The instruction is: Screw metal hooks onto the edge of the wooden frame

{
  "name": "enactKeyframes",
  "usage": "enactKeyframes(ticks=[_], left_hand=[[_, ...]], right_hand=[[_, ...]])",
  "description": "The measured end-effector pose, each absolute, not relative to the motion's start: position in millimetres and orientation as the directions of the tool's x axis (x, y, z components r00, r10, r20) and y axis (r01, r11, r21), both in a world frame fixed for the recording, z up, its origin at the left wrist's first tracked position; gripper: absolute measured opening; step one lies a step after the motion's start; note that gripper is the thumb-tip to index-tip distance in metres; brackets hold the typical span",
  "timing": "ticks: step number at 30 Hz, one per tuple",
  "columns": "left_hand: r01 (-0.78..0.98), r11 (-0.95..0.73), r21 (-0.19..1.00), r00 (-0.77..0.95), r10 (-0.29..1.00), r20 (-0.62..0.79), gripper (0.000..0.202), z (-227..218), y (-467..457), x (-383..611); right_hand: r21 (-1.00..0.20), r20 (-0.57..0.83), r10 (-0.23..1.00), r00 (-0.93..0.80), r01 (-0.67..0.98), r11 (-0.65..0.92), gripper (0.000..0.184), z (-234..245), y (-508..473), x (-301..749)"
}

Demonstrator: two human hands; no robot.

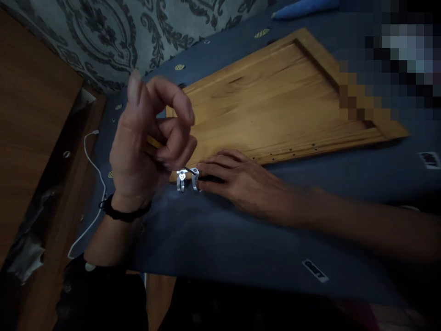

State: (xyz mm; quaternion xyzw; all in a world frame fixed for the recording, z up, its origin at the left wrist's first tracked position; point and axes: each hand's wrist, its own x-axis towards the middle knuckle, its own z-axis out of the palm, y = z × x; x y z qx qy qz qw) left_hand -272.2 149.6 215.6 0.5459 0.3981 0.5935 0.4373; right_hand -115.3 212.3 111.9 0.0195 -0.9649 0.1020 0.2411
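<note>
My left hand (151, 133) is closed around a screwdriver (152, 142), whose yellow handle shows between the fingers. Its thin dark shaft slants down to a silver metal hinge (188, 174) with two curved arms, at the near left corner of a wooden panel (262, 105). Lying low over the panel's near edge, my right hand (241, 179) has its fingertips against the right side of the hinge, steadying it. Where the screwdriver's tip meets the metal is too small to make out.
The panel lies on a dark blue cloth (223, 248) with small printed labels. A white cable (99, 170) curves along the left, beside a wooden cabinet (34, 92). Patterned wall covering (103, 37) stands behind, and a blue object (303, 8) lies at the back.
</note>
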Motion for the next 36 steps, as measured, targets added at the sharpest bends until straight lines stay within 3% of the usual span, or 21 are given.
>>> enactKeyframes(ticks=[2, 7, 11, 36], left_hand=[[-0.082, -0.318, 0.944, -0.023, 0.948, 0.317, 0.048, 217.5, 147.7, -268.5], [-0.018, -0.39, 0.92, -0.306, 0.879, 0.367, 0.06, 224.3, 150.4, -266.5], [-0.017, -0.396, 0.918, -0.38, 0.852, 0.36, 0.064, 223.9, 152.9, -270.0], [-0.002, -0.322, 0.947, -0.358, 0.885, 0.3, 0.05, 212.2, 152.6, -264.9]], right_hand=[[-0.186, 0.473, 0.009, -0.881, -0.09, 0.978, 0.028, 111.4, 212.3, -115.4], [-0.151, 0.521, 0.004, -0.854, -0.087, 0.985, 0.026, 108.0, 213.3, -116.2], [-0.138, 0.541, 0.001, -0.841, -0.088, 0.987, 0.026, 105.9, 214.1, -116.5], [-0.162, 0.517, 0.011, -0.856, -0.086, 0.983, 0.027, 108.6, 213.6, -117.0]])
